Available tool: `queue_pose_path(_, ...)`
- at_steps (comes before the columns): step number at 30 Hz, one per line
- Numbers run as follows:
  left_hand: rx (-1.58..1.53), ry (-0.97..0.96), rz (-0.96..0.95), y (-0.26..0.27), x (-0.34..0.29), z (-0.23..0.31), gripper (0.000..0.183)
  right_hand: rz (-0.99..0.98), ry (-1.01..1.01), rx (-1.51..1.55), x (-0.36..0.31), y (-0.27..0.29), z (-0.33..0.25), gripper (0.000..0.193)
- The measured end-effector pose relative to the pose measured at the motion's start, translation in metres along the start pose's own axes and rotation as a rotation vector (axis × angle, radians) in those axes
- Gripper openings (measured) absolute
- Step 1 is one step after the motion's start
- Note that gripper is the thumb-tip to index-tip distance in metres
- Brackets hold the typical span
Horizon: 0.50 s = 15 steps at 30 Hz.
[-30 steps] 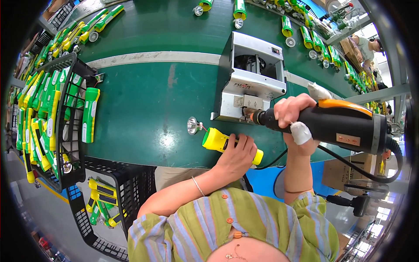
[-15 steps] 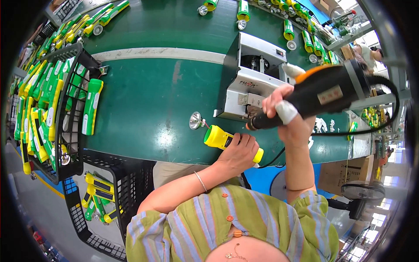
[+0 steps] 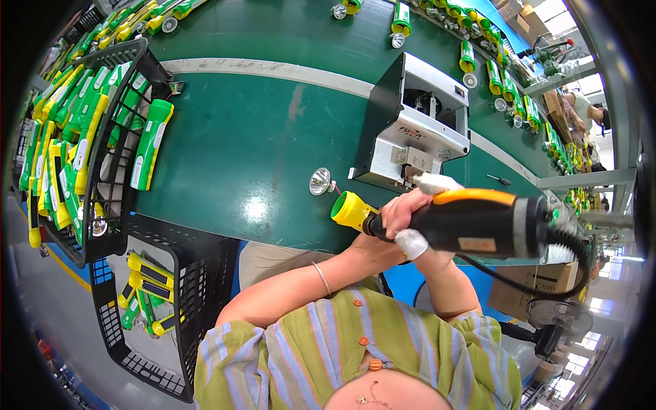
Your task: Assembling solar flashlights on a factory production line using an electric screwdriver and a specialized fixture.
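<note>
My right hand (image 3: 408,217) grips an orange and black electric screwdriver (image 3: 478,222) lying almost level, its tip against a yellow torch body (image 3: 350,210) with a green front ring. My left hand (image 3: 369,251) holds that torch from below at the near edge of the green belt (image 3: 260,137); the right hand and tool hide most of it. A silver reflector (image 3: 319,182) with a small red wire lies on the belt just left of the torch. A white and black screw feeder box (image 3: 417,130) stands right behind my hands.
Black wire crates (image 3: 113,157) on the left hold several green and yellow torches; a lower crate (image 3: 147,280) holds a few more. More torch parts (image 3: 478,55) line the belt's far side. A cardboard box (image 3: 526,290) and fan (image 3: 547,321) sit at the right. Another person (image 3: 581,109) works far right.
The screwdriver has come down from the feeder box to the torch, swinging level. My left hand has turned the torch so that its green end points up and left.
</note>
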<state>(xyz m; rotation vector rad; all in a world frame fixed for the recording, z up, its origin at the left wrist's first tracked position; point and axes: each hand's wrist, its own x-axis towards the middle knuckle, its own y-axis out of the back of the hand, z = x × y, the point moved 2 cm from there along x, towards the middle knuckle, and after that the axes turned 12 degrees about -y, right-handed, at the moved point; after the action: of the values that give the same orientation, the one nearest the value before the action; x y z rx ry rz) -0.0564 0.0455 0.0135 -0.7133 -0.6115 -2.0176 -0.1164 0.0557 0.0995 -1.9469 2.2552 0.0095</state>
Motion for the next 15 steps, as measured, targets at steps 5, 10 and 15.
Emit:
queue_pose_path(5,-0.018,-0.071,0.086,-0.002,-0.011,-0.008,0.059,-0.142,0.313,0.013,0.006,-0.012,-0.001,0.042)
queue_pose_path(10,0.055,-0.082,0.024,-0.013,-0.014,-0.014,0.056,-0.216,0.344,-0.092,0.009,-0.01,-0.004,0.049)
queue_pose_path(15,0.133,-0.107,-0.051,-0.014,-0.023,-0.021,0.054,-0.215,0.372,-0.096,0.011,-0.011,-0.003,0.051)
